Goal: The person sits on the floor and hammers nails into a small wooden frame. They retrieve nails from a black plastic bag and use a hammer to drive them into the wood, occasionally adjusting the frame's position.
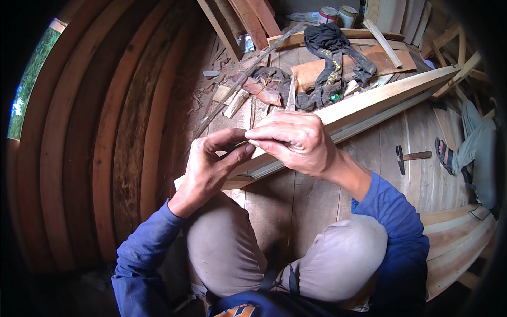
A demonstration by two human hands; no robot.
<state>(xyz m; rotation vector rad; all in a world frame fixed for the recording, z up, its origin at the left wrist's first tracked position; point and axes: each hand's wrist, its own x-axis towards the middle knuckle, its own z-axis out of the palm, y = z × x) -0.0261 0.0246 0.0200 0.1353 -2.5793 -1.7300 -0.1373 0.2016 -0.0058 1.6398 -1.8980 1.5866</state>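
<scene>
My left hand [208,165] and my right hand [298,141] meet at their fingertips above my knees. Thumb and forefinger are pinched together on each. Whatever sits between the fingertips is too small or hidden to make out. Right beneath both hands runs a long pale wooden frame [388,96], slanting from the lower left up to the far right. My hands cover part of its near beam.
Beyond the frame lie a dark crumpled garment [327,58], wood scraps [236,103] and two cans [347,17]. A hammer [412,156] rests on the plank floor at right, near another person's sandalled foot [444,157]. Curved wooden ribs [108,132] line the left.
</scene>
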